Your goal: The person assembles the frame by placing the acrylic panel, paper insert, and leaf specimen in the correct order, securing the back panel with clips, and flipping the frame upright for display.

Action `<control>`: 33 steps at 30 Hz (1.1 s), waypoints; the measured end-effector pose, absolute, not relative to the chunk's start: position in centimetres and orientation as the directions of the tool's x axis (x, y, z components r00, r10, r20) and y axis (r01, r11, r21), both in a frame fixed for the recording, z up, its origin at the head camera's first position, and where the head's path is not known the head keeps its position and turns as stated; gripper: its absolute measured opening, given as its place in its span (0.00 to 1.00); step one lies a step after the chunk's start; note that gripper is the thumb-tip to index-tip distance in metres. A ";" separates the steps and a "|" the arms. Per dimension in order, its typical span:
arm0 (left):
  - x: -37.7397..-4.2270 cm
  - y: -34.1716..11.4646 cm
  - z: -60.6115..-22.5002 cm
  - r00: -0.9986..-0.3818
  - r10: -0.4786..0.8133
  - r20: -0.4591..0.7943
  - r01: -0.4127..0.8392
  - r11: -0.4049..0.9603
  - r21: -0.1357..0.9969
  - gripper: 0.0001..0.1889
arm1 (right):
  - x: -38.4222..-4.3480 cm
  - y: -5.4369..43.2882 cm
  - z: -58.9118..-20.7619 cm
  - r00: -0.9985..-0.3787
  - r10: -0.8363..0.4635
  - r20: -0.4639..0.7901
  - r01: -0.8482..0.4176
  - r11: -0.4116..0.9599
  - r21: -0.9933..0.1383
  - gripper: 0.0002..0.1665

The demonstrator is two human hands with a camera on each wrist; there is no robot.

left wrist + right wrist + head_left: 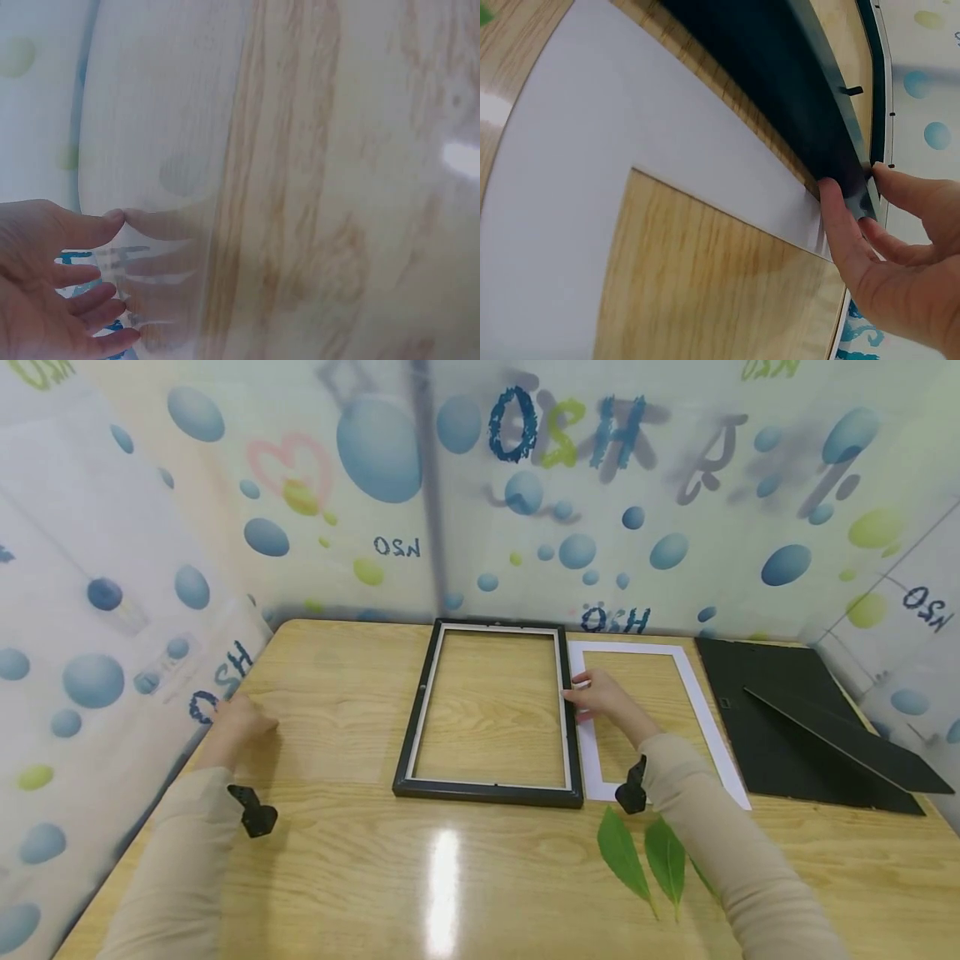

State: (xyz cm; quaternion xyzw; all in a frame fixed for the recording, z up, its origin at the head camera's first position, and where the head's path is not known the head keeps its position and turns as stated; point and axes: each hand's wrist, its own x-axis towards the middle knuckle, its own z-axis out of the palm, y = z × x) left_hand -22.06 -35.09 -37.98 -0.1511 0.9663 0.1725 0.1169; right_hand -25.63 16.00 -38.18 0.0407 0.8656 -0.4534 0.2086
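Note:
A black picture frame (487,792) with a pale inner lip lies on the wooden table, without its back. My right hand (602,697) grips its right rail, thumb over the top and fingers along the outer side. In the right wrist view, the black rail (780,82) shows a small dark tab near the thumb. My left hand (240,724) is far off at the left side of the table. Its fingers look loosely bent in the left wrist view, with fingertips (114,217) at the edge of a pale, see-through, reflective surface (165,97); their reflections show in it.
A white mat border (592,752) lies right of the frame. Beyond it is a black backing board (772,735) with its stand flap (847,735) raised. Several green leaves (624,856) lie near the right forearm. A printed cloth wall (480,510) borders the table behind and beside.

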 end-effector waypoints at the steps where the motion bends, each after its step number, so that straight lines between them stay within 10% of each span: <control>1: -22.1 -35.1 -37.9 -0.925 -0.252 -0.284 -0.333 0.899 0.285 0.36 | -25.6 16.0 -38.2 -0.909 -0.116 -0.400 0.265 0.581 -0.770 0.30; 12: -21.8 -34.6 -35.7 -0.894 -0.172 -0.413 -0.292 0.923 0.249 0.29 | -25.2 15.7 -38.1 -0.908 -0.070 -0.414 0.303 0.573 -0.762 0.30; 20: -22.6 -34.1 -34.8 -0.738 -0.309 -0.599 -0.485 0.861 0.153 0.41 | -25.3 14.8 -37.9 -0.907 -0.045 -0.418 0.308 0.606 -0.733 0.29; 33: -23.6 -34.8 -35.4 -0.734 -0.286 -0.616 -0.468 0.870 0.154 0.29 | -25.5 15.2 -38.3 -0.890 0.001 -0.457 0.374 0.573 -0.729 0.27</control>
